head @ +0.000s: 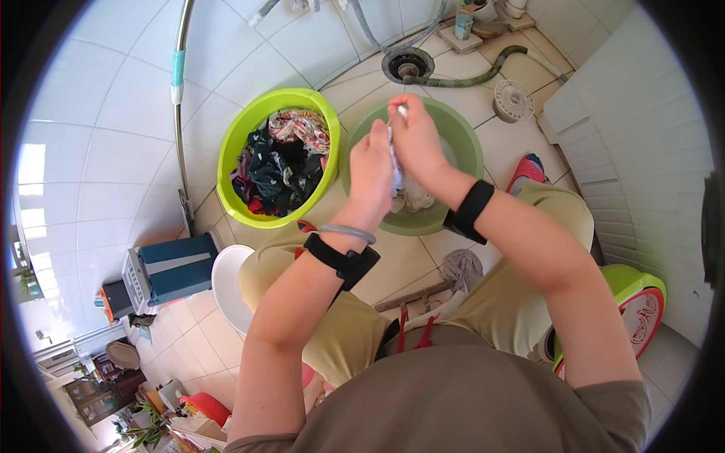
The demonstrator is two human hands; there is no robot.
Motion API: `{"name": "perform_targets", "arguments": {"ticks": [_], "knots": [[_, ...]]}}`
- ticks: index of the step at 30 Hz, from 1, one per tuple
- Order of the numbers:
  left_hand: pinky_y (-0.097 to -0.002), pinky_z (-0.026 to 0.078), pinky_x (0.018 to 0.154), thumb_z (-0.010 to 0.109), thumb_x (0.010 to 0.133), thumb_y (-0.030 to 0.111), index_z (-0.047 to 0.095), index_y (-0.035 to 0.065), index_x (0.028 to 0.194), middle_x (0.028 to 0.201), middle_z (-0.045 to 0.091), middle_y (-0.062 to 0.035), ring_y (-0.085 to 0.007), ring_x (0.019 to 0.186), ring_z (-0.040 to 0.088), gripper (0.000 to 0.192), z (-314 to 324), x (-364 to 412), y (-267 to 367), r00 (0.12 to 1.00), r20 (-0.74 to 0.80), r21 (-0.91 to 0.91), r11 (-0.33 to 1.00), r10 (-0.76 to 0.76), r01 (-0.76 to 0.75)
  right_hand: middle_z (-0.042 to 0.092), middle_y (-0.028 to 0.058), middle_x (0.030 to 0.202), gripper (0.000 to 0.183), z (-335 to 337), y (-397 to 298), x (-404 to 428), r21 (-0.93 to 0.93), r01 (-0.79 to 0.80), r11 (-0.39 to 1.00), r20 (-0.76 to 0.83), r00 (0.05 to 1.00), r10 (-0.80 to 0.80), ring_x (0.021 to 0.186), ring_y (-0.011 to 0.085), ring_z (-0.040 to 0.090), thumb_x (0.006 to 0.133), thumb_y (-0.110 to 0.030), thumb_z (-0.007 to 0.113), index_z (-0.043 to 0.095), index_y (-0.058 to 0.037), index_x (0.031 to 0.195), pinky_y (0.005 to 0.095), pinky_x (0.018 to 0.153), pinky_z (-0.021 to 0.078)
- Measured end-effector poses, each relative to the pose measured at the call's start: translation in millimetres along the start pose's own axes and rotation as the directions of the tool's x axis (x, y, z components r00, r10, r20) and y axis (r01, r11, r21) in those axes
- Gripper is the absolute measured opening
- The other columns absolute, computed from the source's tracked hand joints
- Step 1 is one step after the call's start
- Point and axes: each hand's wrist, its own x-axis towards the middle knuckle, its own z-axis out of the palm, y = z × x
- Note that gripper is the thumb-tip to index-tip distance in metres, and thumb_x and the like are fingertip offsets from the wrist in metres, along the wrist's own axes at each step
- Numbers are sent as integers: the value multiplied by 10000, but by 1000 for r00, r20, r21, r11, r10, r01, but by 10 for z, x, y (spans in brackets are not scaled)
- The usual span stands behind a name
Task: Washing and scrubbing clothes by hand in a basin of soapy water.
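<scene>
Both hands are raised over a pale green plastic basin (467, 164) on the tiled floor, close together. My left hand (374, 167) grips a wet-looking white cloth (396, 164) along its near side. My right hand (416, 136) is closed on the upper part of the same cloth, with a bit of white showing between the fingers. More whitish cloth (418, 199) lies in the basin below, partly hidden by my wrists. A bright green basin (225, 170) to the left holds a heap of dark and patterned clothes (277, 164).
A floor drain (408, 65) with a hose (481, 81) lies beyond the basins, its round cover (513, 101) to the right. A white basin (229, 283) and a mop pole (179, 113) stand left. A grey rag (463, 269) lies between my legs.
</scene>
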Motion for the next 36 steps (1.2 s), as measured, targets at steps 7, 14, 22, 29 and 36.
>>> {"name": "perform_targets", "arguments": {"ticks": [7, 14, 22, 29, 36], "knots": [[-266, 427, 558, 434, 983, 374, 563, 22, 775, 708, 544, -23, -106, 626, 500, 428, -193, 155, -23, 998, 54, -406, 913, -32, 51, 615, 197, 850, 204, 107, -204, -409, -21, 236, 972, 52, 971, -234, 750, 362, 605, 939, -227, 496, 519, -71, 1068, 392, 649, 466], [-274, 438, 543, 448, 974, 370, 576, 25, 777, 715, 573, -33, -104, 641, 534, 417, -27, 107, -109, 1000, -14, -36, 999, -3, 2, 614, 188, 838, 213, 2, 44, -131, -43, -35, 998, -61, 998, 33, 736, 307, 608, 945, -223, 492, 524, -56, 1073, 375, 660, 467], [-265, 372, 478, 447, 974, 382, 582, 45, 783, 671, 544, -12, -111, 559, 481, 411, -3, 66, -106, 1000, 8, -8, 1000, -27, 27, 601, 199, 811, 202, -85, 73, 31, -61, -107, 992, -41, 994, 105, 734, 363, 595, 946, -209, 475, 509, -71, 1090, 400, 633, 457], [-255, 399, 526, 445, 976, 378, 583, 45, 749, 641, 491, 22, -99, 586, 493, 426, -113, 124, -37, 998, 31, -376, 925, -47, 55, 623, 201, 878, 218, 76, -136, -364, -2, 114, 993, 72, 991, -114, 805, 396, 600, 942, -216, 482, 495, -77, 1110, 414, 700, 470], [-257, 399, 513, 439, 980, 345, 594, 23, 769, 656, 534, 1, -88, 591, 495, 415, -106, 152, -176, 995, -35, -100, 991, 89, -92, 603, 214, 795, 242, 55, -98, -267, -1, -41, 999, -10, 999, 41, 734, 381, 594, 939, -229, 481, 484, -45, 1096, 436, 654, 465]]}}
